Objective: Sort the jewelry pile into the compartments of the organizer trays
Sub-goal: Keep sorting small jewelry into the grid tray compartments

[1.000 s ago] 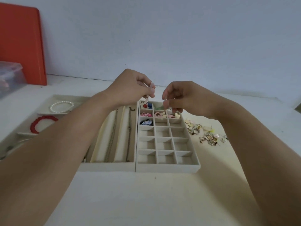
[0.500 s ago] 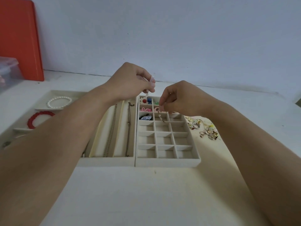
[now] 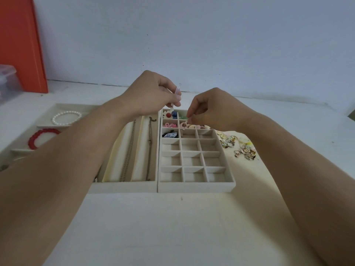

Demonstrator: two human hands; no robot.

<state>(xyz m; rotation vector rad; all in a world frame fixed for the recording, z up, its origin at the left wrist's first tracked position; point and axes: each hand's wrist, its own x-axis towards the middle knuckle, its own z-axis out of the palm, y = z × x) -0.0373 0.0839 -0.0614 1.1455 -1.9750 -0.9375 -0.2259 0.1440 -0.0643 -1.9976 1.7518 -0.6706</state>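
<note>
A beige grid tray (image 3: 196,184) with small compartments sits at the centre; its far cells hold colourful earrings (image 3: 171,114). My left hand (image 3: 153,93) hovers over the tray's far left corner and pinches a small clear plastic piece (image 3: 177,91). My right hand (image 3: 211,108) is over the far middle cells, its fingers pinching a pink earring (image 3: 184,125) that hangs just above a cell. The loose jewelry pile (image 3: 240,146) of gold rings and earrings lies on the table right of the tray.
A long-slot tray (image 3: 124,186) with two chains adjoins the grid tray's left side. Farther left, another tray (image 3: 44,125) holds a pearl bracelet (image 3: 66,117) and a red bead bracelet (image 3: 41,137). An orange board (image 3: 21,45) and a clear box (image 3: 7,79) stand at the back left.
My right hand moved down and slightly left with the pink earring, toward the far cells of the grid tray. My left hand stayed at the tray's far left corner with the clear piece.
</note>
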